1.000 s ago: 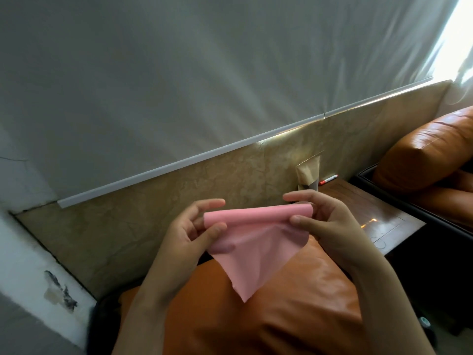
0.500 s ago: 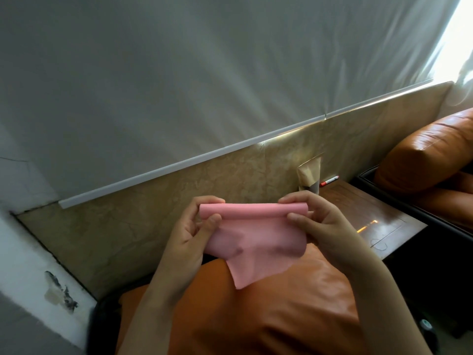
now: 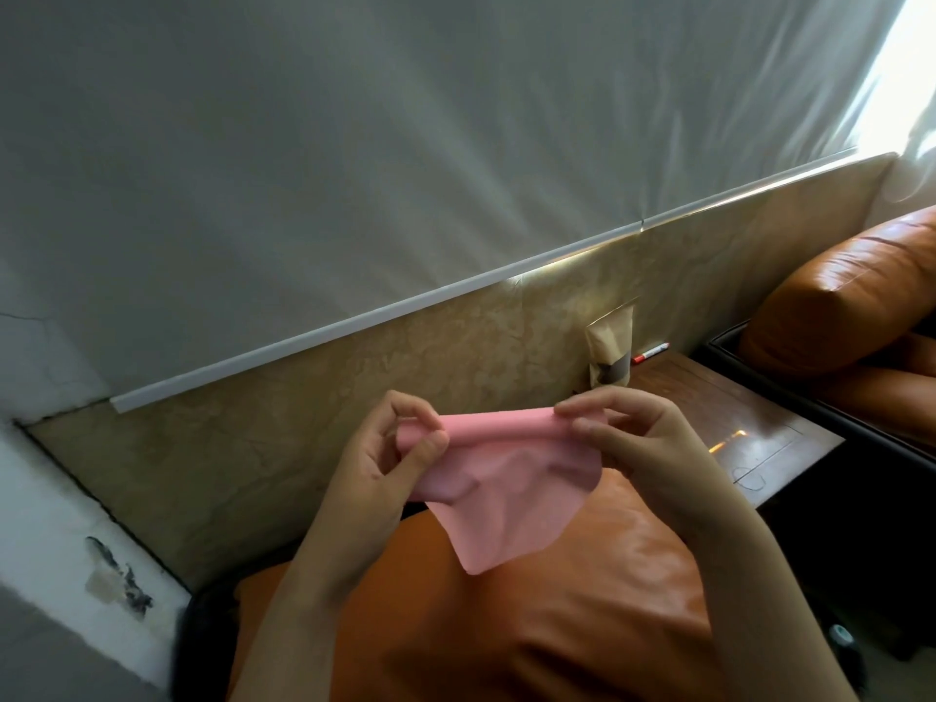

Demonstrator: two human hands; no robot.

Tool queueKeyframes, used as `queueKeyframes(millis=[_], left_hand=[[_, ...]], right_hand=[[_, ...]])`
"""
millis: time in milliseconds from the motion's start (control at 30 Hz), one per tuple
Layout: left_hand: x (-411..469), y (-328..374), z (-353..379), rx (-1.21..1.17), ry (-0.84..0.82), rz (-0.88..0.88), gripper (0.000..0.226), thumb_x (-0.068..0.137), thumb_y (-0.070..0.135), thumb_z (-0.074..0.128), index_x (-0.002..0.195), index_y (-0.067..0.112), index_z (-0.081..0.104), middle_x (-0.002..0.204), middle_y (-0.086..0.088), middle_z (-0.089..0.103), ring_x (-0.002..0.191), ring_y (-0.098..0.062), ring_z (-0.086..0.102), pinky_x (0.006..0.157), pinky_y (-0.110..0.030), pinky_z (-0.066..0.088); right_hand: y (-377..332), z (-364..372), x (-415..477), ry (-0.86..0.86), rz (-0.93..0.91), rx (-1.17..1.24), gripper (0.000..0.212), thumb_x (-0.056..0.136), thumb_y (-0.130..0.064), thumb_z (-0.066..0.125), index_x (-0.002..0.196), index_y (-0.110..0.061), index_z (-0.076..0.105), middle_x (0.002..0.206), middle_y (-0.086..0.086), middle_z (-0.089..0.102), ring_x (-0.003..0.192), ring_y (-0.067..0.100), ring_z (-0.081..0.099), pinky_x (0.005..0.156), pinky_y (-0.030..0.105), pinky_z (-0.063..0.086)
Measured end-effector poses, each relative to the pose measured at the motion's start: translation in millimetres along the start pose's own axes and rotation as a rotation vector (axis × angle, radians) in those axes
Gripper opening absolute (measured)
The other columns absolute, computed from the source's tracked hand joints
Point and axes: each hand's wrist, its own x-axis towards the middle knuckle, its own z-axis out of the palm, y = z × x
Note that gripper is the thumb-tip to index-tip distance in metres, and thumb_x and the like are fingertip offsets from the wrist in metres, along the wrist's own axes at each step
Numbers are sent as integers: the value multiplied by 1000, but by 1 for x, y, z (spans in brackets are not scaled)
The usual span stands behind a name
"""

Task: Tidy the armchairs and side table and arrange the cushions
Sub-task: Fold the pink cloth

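Note:
A pink cloth [image 3: 511, 478] hangs in front of me, folded over along its top edge. My left hand [image 3: 390, 458] pinches its left end and my right hand [image 3: 643, 438] pinches its right end. A loose corner of the cloth points down over the orange leather cushion [image 3: 532, 625] of the near armchair. The dark wooden side table [image 3: 744, 418] stands to the right, just behind my right hand. A second orange armchair [image 3: 851, 301] sits at the far right.
A brown paper pouch [image 3: 610, 354] stands against the marbled wall panel at the back of the side table, with a red-and-white pen [image 3: 651, 353] lying beside it. A grey curtain covers the wall above. A small roll lies on the floor [image 3: 841, 634] at the lower right.
The top fold of the pink cloth has been rolled further over and my fingers have shifted along it. The hanging part has become shorter and more bunched near my left hand.

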Motion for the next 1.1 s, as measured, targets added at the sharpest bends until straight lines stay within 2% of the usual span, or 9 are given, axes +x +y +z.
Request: queueKeyframes(millis=[167, 367, 433, 567, 700, 800, 933, 1000, 1100], left_hand=[[-1, 4, -1, -19, 8, -49, 36, 82, 17, 64, 116, 23, 55, 88, 6, 71, 84, -13, 70, 71, -23, 56], [0, 7, -1, 3, -7, -3, 25, 80, 15, 64, 104, 10, 61, 88, 7, 70, 84, -7, 68, 68, -18, 53], [-1, 7, -1, -28, -15, -12, 25, 80, 19, 62, 103, 12, 60, 90, 6, 69, 88, -12, 68, 71, -27, 58], [-1, 5, -2, -82, -25, -49, 21, 83, 20, 60, 104, 19, 59, 97, 4, 65, 93, -18, 67, 72, -46, 60], [-3, 6, 0, -142, -26, -59, 20, 84, 19, 60, 103, 22, 59, 97, 1, 62, 86, -15, 65, 57, -38, 57], [-3, 6, -1, -138, -19, -49, 21, 84, 18, 60, 103, 25, 60, 94, 4, 64, 81, -15, 63, 59, -39, 57], [-2, 3, -4, -127, -23, 0, 15, 84, 17, 67, 96, 26, 65, 92, 3, 66, 79, -13, 62, 61, -26, 53], [-2, 3, -6, -143, -30, -7, 10, 81, 25, 70, 89, 25, 66, 91, 4, 64, 80, -13, 63, 60, -24, 52], [-2, 2, -6, -97, -1, -12, 9, 81, 34, 71, 81, 26, 66, 87, 4, 64, 79, -14, 62, 58, -24, 51]], right_hand=[[1, -5, 0, -48, 30, 64, 51, 62, -41, 86, 106, -22, 71, 95, 16, 72, 87, 27, 69, 81, 42, 55], [2, -7, 1, -37, 52, -2, 24, 75, -11, 72, 97, -21, 74, 95, 12, 73, 90, 23, 69, 81, 35, 56], [-1, -6, 0, -69, 51, 6, 21, 78, -11, 69, 96, -22, 72, 92, 13, 72, 86, 25, 68, 78, 39, 57], [-6, -1, -1, -80, 56, -18, 16, 83, -17, 62, 95, -26, 69, 78, 7, 70, 67, 16, 64, 59, 28, 53], [-6, 1, -1, -81, 55, 5, 18, 83, -18, 62, 97, -27, 69, 70, 7, 66, 57, 14, 58, 50, 24, 48], [-7, 1, -1, -84, 49, 64, 23, 81, -13, 61, 95, -26, 73, 67, 8, 65, 52, 12, 57, 47, 20, 46], [-7, 0, -3, -94, 33, 123, 26, 75, -5, 64, 87, -24, 77, 74, 7, 70, 59, 11, 63, 52, 19, 50], [-7, -1, -3, -101, 34, 130, 14, 70, -16, 77, 83, -22, 77, 77, 7, 72, 65, 13, 66, 57, 21, 53], [-4, -2, -2, -77, 28, 82, 22, 61, -29, 88, 77, -19, 76, 72, 6, 69, 64, 15, 65, 59, 23, 53]])
